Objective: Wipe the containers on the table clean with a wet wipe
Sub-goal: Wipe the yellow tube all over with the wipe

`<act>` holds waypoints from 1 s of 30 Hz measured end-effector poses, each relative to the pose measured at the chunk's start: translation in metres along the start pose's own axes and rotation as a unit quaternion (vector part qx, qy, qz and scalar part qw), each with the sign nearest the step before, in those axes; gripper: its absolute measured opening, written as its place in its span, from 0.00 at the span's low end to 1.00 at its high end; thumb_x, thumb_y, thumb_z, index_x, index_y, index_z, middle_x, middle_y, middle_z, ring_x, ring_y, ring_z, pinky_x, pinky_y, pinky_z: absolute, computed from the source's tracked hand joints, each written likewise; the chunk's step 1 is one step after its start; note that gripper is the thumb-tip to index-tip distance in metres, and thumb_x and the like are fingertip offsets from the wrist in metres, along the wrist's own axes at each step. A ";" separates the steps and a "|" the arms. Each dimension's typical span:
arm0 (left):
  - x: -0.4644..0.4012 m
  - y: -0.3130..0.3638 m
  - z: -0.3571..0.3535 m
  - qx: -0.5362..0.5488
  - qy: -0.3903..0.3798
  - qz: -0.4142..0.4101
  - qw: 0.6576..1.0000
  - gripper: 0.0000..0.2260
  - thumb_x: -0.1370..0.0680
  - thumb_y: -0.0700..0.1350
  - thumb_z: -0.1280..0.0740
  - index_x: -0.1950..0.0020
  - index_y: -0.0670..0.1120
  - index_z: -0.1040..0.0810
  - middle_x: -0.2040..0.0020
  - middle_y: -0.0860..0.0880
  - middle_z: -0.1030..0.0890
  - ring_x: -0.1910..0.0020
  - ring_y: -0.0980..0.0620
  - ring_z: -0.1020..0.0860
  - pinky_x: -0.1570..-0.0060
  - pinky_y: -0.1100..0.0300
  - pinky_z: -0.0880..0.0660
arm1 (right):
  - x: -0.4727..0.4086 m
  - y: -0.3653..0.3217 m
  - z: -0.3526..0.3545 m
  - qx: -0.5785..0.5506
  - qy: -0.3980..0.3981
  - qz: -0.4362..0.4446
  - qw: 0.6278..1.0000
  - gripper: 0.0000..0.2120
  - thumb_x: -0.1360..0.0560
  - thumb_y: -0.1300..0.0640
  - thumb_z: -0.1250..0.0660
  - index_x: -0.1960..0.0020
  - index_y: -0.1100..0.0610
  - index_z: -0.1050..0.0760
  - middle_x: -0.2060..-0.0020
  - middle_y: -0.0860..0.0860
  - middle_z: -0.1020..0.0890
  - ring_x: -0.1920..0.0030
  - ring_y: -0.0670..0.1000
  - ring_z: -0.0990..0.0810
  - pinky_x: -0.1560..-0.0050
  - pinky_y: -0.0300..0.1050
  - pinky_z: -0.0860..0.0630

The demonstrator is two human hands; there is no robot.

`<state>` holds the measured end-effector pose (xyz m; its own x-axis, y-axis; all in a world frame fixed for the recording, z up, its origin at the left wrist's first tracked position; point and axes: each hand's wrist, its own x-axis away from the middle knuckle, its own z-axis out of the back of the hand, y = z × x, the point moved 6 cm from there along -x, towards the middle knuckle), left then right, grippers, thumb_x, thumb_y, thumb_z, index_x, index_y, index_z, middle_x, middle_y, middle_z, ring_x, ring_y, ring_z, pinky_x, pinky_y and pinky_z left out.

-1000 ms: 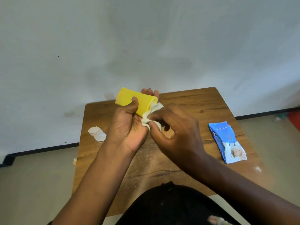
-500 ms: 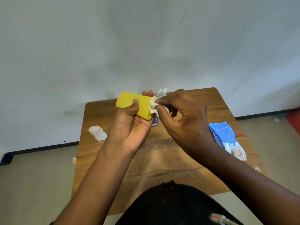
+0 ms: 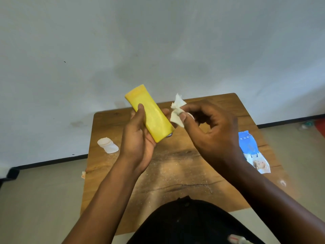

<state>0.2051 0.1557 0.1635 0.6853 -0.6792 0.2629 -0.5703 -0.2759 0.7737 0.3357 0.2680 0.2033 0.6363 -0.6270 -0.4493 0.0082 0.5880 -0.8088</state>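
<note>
**Yellow container held up, wipe pinched beside it**

There are three loose things in view besides the wipe: one yellow container (image 3: 151,115), one small white container (image 3: 107,145) and one blue pack of wipes (image 3: 252,152). One wooden surface (image 3: 175,173) carries the last two; it is dusted with pale powder across its middle.

The yellow container is the landmark. It is lifted off the surface, tilted, its flat sealed end up and away from the person and its lower end down in the palm, where a dark cap edge just shows. The left hand (image 3: 139,138) grips it: the thumb lies across its front face, and the other fingers (image 3: 166,111) curl round behind it, their tips showing at its right edge.

Just to the right of the yellow container, the right hand (image 3: 211,131) pinches one crumpled white wipe (image 3: 177,111) between thumb and forefinger, the remaining fingers loosely curled behind. The wipe's lower corner lies close against the container's right edge; whether it touches cannot be told.

The small white container lies on its side on the surface, down and to the left of the yellow one, near the surface's left edge. The blue pack lies flat on the surface well to the right of the yellow container, partly hidden by the right wrist.
</note>
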 end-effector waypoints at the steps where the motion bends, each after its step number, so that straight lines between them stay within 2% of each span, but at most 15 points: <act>1: 0.001 -0.003 -0.002 -0.005 -0.014 0.016 1.000 0.27 0.13 0.57 0.47 0.23 0.38 0.34 0.34 0.36 0.20 0.34 0.38 0.20 0.44 0.43 0.19 | 0.002 0.000 -0.006 0.015 -0.016 0.003 1.000 0.07 0.20 0.59 0.27 0.42 0.55 0.14 0.53 0.47 0.14 0.55 0.49 0.17 0.57 0.50 0.20; 3: 0.001 -0.005 -0.004 -0.016 -0.029 0.027 0.999 0.32 0.15 0.64 0.52 0.26 0.41 0.29 0.31 0.36 0.22 0.32 0.38 0.22 0.38 0.41 0.22 | 0.012 0.000 -0.023 0.057 -0.068 0.020 0.996 0.09 0.19 0.59 0.28 0.40 0.56 0.15 0.50 0.48 0.16 0.52 0.46 0.19 0.54 0.47 0.21; 5: 0.000 -0.006 -0.006 -0.037 -0.023 0.030 0.999 0.32 0.16 0.67 0.55 0.34 0.46 0.21 0.35 0.35 0.20 0.39 0.38 0.20 0.42 0.44 0.22 | 0.025 -0.005 -0.040 0.106 -0.109 0.077 0.985 0.10 0.20 0.62 0.28 0.40 0.59 0.15 0.48 0.52 0.18 0.51 0.49 0.21 0.53 0.47 0.22; 7: 0.002 -0.011 -0.008 -0.053 -0.022 0.042 0.997 0.33 0.17 0.67 0.56 0.42 0.50 0.17 0.39 0.35 0.19 0.41 0.39 0.21 0.39 0.43 0.25 | 0.032 -0.010 -0.050 0.143 -0.138 0.142 0.970 0.09 0.22 0.66 0.27 0.43 0.62 0.15 0.50 0.56 0.19 0.52 0.53 0.21 0.54 0.46 0.23; 9: 0.005 -0.018 -0.009 -0.068 -0.022 0.044 0.996 0.33 0.16 0.65 0.54 0.39 0.47 0.17 0.41 0.37 0.19 0.41 0.40 0.21 0.38 0.46 0.24 | 0.027 -0.011 -0.052 0.154 -0.142 0.174 0.962 0.07 0.23 0.68 0.27 0.46 0.63 0.15 0.53 0.57 0.19 0.53 0.55 0.21 0.52 0.45 0.26; 11: 0.005 -0.019 -0.009 -0.091 -0.018 0.035 0.995 0.30 0.14 0.61 0.52 0.33 0.42 0.21 0.43 0.41 0.17 0.42 0.45 0.18 0.44 0.52 0.21 | 0.014 -0.011 -0.048 0.155 -0.120 0.182 0.964 0.05 0.22 0.66 0.27 0.47 0.61 0.15 0.53 0.56 0.19 0.53 0.55 0.21 0.54 0.47 0.26; 13: 0.004 -0.014 -0.013 -0.093 -0.030 0.028 0.995 0.27 0.13 0.58 0.51 0.31 0.41 0.23 0.43 0.44 0.16 0.43 0.48 0.17 0.44 0.54 0.19 | 0.000 -0.014 -0.044 0.145 -0.081 0.182 0.969 0.05 0.21 0.65 0.27 0.47 0.61 0.15 0.53 0.56 0.18 0.53 0.55 0.20 0.55 0.48 0.25; 17: 0.005 -0.011 -0.022 -0.081 -0.056 0.037 0.994 0.23 0.12 0.55 0.50 0.28 0.43 0.24 0.41 0.44 0.15 0.39 0.47 0.17 0.37 0.48 0.22 | -0.022 -0.019 -0.031 0.129 0.029 0.176 0.975 0.05 0.22 0.66 0.27 0.47 0.62 0.14 0.54 0.58 0.18 0.54 0.58 0.18 0.53 0.52 0.23; 20: 0.007 -0.021 -0.023 -0.089 -0.069 0.056 0.992 0.23 0.13 0.55 0.50 0.25 0.46 0.27 0.34 0.42 0.18 0.34 0.44 0.20 0.39 0.46 0.21 | -0.037 -0.014 -0.020 0.127 0.066 0.130 0.981 0.06 0.22 0.65 0.28 0.45 0.60 0.14 0.53 0.57 0.18 0.53 0.55 0.18 0.53 0.44 0.24; 22: 0.005 -0.022 -0.021 -0.090 -0.064 0.053 0.992 0.23 0.13 0.56 0.50 0.24 0.46 0.27 0.33 0.43 0.18 0.34 0.45 0.19 0.41 0.48 0.20 | -0.037 -0.011 -0.020 0.116 0.051 0.124 0.984 0.07 0.22 0.65 0.28 0.45 0.61 0.15 0.53 0.56 0.18 0.53 0.53 0.18 0.52 0.40 0.25; 24: 0.001 -0.017 -0.019 -0.074 -0.056 0.048 0.995 0.24 0.13 0.56 0.50 0.27 0.44 0.25 0.37 0.44 0.17 0.37 0.47 0.18 0.40 0.52 0.20 | -0.023 -0.009 -0.027 0.117 0.016 0.142 0.983 0.06 0.22 0.66 0.27 0.46 0.62 0.15 0.53 0.57 0.18 0.52 0.55 0.18 0.52 0.44 0.24; 26: -0.002 -0.011 -0.014 -0.059 -0.050 0.049 0.996 0.26 0.13 0.58 0.50 0.33 0.42 0.21 0.42 0.42 0.16 0.43 0.47 0.18 0.45 0.54 0.20 | 0.001 -0.005 -0.037 0.137 -0.038 0.156 0.977 0.07 0.23 0.66 0.27 0.46 0.62 0.15 0.53 0.57 0.18 0.53 0.56 0.19 0.52 0.44 0.26; 28: -0.005 -0.007 -0.010 -0.049 -0.051 0.056 0.996 0.27 0.14 0.60 0.50 0.40 0.42 0.18 0.46 0.41 0.17 0.48 0.45 0.19 0.48 0.52 0.22 | 0.024 0.000 -0.043 0.147 -0.080 0.166 0.972 0.07 0.22 0.67 0.27 0.45 0.62 0.16 0.53 0.57 0.18 0.53 0.55 0.20 0.53 0.44 0.26; 30: -0.004 -0.009 -0.006 -0.045 -0.053 0.065 0.995 0.28 0.14 0.60 0.49 0.43 0.43 0.17 0.47 0.40 0.18 0.49 0.45 0.20 0.49 0.51 0.23 | 0.030 0.000 -0.043 0.148 -0.092 0.177 0.969 0.07 0.22 0.67 0.26 0.45 0.63 0.16 0.53 0.57 0.18 0.54 0.55 0.20 0.55 0.48 0.24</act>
<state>0.2103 0.1654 0.1587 0.5539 -0.7744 0.3058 -0.6052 -0.1223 0.7866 0.3218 0.2274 0.1731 0.7659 -0.2733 -0.5820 -0.0320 0.8878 -0.4591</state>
